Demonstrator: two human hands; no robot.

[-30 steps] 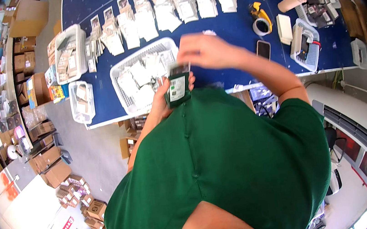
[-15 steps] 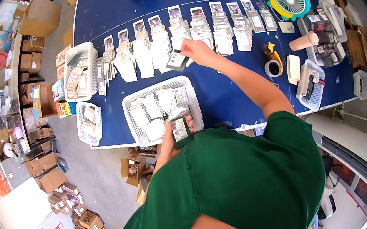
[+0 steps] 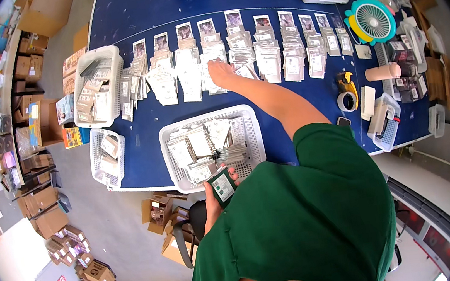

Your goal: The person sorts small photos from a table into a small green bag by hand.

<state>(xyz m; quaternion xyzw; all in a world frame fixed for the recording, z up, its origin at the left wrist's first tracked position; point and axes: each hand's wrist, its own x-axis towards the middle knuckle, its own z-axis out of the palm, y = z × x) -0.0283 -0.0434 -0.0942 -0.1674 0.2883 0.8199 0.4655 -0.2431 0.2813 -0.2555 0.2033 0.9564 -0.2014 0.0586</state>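
My left hand is closed around a small stack of flat packets; the top one is dark green with a white label. It sits at the near edge of a white plastic basket holding many labelled packets. Across the table, my right hand rests on a column of overlapping white packets, one of several such columns in a row. Its fingers point down into the pile and are hidden, so any packet in them does not show. Picture cards top the columns.
A larger white basket of packets and a smaller one stand at left. On the right are a teal fan, a pink cylinder, a tape dispenser and another basket. A chair stands below the table edge.
My right hand has moved slightly left and down onto a packet column; the dark packet it held no longer shows. My left hand still holds its stack, now slightly lower. The whole view has shifted.
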